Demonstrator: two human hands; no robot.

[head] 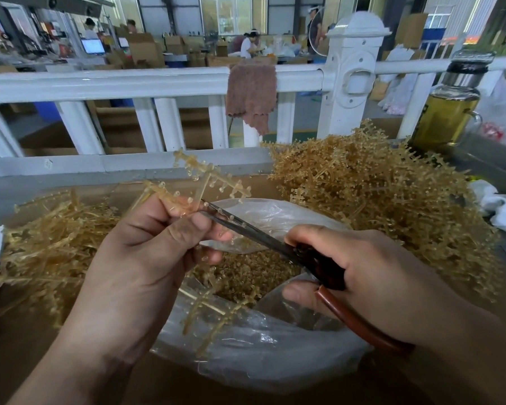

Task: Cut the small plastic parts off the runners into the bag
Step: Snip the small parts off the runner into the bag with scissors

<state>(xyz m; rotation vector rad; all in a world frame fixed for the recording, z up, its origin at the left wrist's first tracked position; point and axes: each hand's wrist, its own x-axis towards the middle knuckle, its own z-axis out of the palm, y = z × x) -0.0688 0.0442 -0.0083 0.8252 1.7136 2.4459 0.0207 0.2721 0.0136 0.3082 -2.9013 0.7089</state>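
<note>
My left hand (146, 252) pinches a pale amber plastic runner (208, 176) with small round parts along its branches, held above the clear plastic bag (254, 355). My right hand (360, 276) grips dark scissors (246, 229) by their handles; the blades point up-left and meet the runner just beside my left thumb. Several small parts sit on the blades. The open bag holds a heap of cut small parts (246, 276), and another runner (208, 311) lies on its near edge.
A tall pile of runners with parts (377, 194) rises at the right, a flatter pile of runners (50, 247) lies at the left. A white railing (158, 83) with a hanging cloth (250, 92) stands behind. A bottle of yellow liquid (447, 112) is at far right.
</note>
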